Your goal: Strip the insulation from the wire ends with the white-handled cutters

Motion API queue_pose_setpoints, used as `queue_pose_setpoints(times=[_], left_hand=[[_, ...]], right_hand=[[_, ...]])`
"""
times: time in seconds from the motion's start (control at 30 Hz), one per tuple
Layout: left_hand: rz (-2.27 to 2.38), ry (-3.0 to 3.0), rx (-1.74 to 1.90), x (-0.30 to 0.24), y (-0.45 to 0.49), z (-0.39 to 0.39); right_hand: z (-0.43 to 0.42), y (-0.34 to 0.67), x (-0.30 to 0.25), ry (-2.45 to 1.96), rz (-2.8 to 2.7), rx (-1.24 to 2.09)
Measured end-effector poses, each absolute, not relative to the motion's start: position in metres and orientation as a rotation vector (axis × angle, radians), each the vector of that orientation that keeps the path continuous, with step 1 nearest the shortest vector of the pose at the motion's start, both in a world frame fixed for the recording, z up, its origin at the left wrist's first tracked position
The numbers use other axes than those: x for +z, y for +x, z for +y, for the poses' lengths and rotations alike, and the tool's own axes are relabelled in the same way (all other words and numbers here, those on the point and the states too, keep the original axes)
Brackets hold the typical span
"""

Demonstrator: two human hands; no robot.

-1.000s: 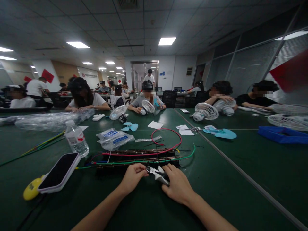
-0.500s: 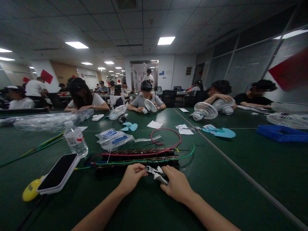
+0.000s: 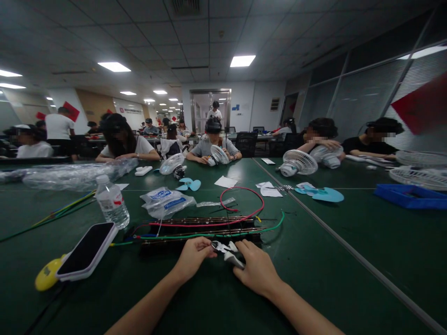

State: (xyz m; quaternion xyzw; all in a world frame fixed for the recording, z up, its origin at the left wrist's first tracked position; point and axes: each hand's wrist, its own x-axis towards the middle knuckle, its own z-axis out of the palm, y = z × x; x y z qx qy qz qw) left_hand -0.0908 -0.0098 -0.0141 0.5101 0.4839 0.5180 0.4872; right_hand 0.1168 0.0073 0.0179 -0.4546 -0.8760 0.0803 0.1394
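Note:
My right hand [image 3: 257, 267] is closed around the pale handles of a pair of cutting pliers [image 3: 233, 258], whose metal head points left. My left hand [image 3: 194, 257] is pinched at the head of the pliers; whether a small piece sits between its fingertips is too hard to see. Just beyond both hands lies a dark assembly with long copper-coloured bars [image 3: 195, 238]. A green wire [image 3: 244, 232] runs along it, and a red wire [image 3: 262, 200] curls up in a loop behind.
To the left are a water bottle [image 3: 112, 204], a phone [image 3: 87, 251] and a yellow rounded object [image 3: 48, 274]. Farther off lie a plastic bag [image 3: 166, 202], blue fan blades [image 3: 328, 194], a white fan [image 3: 298, 163] and a blue tray [image 3: 410, 202]. Several people sit across the table.
The whole view has shifted slightly. Both hands keep nearly the same pose at the pliers.

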Motion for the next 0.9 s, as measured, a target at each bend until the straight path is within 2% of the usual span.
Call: queue_pose_setpoints(times=[0.9], left_hand=[[1.167,1.244,1.268,-0.017,-0.0924,-0.0081]], right_hand=[[0.0113,0.122,0.0157,-1.274,-2.537,0.18]])
